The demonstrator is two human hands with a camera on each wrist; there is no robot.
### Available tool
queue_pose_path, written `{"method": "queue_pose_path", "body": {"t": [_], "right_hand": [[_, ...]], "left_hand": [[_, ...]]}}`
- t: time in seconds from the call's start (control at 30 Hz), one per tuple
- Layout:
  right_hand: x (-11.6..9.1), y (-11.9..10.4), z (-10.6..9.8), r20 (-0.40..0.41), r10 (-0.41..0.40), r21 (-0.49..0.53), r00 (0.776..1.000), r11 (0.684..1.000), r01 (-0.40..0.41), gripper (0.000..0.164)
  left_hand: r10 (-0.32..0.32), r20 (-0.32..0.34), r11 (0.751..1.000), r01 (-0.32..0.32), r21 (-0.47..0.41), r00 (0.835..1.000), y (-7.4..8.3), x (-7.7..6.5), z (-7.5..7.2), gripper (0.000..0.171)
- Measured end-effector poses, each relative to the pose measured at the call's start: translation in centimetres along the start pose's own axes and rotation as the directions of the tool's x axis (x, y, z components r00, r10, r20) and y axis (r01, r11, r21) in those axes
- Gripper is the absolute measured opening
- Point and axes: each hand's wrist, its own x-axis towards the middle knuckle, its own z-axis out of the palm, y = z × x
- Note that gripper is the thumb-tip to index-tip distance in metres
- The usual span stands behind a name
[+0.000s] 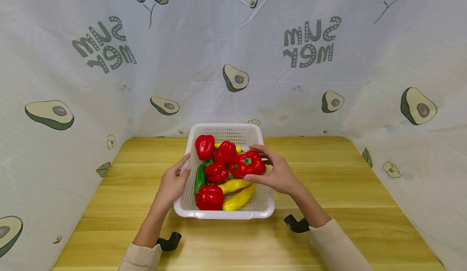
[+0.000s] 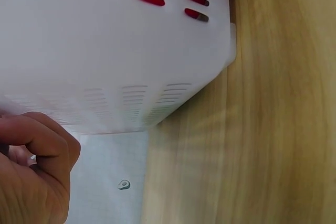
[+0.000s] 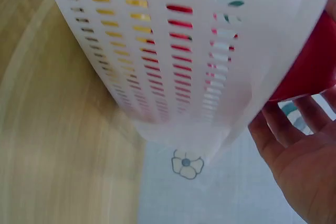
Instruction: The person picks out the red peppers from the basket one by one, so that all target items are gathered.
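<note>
A white plastic basket (image 1: 224,214) with slotted walls stands on the table. My left hand (image 1: 171,186) grips its left rim, thumb over the edge; in the left wrist view its fingers (image 2: 50,140) look curled by the basket wall. With spread fingers and thumb, my right hand (image 1: 280,174) holds a red bell pepper (image 1: 256,164), green stem facing up, at the basket's right rim. That pepper (image 3: 312,66) shows over the rim in the right wrist view. Inside the basket lie several other red bell peppers (image 1: 209,198), yellow banana-shaped pieces (image 1: 238,199) and a long green vegetable (image 1: 200,178).
A wooden table (image 1: 127,206) spreads out around the basket. Behind it and at both sides hangs a pale cloth (image 1: 204,39) printed with avocados. Black curved pieces (image 1: 170,241) sit at both wrists, beside the beige sleeves (image 1: 141,258).
</note>
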Motion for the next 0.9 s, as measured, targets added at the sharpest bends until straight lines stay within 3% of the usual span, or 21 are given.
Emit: {"method": "queue_pose_path", "body": {"t": [0.4,0.67,0.9], "right_hand": [[1.1,2.9,-3.0,-0.16,0.106,0.07,0.981,0.993,-0.096,0.077],[2.0,5.1,-4.9,-0.185,0.201,0.156,0.962,0.973,-0.173,0.077],[2.5,8.1,-5.4,-0.22,0.269,0.154,0.938,0.959,-0.239,0.077]], "left_hand": [[0.005,-0.001,1.0,-0.005,-0.017,1.0,0.0,0.1,0.2,0.05],[-0.011,0.001,1.0,0.011,-0.024,1.0,-0.1,0.1,0.2,0.05],[-0.013,0.006,0.999,0.013,-0.039,1.0,-0.3,0.3,0.1,0.05]]}}
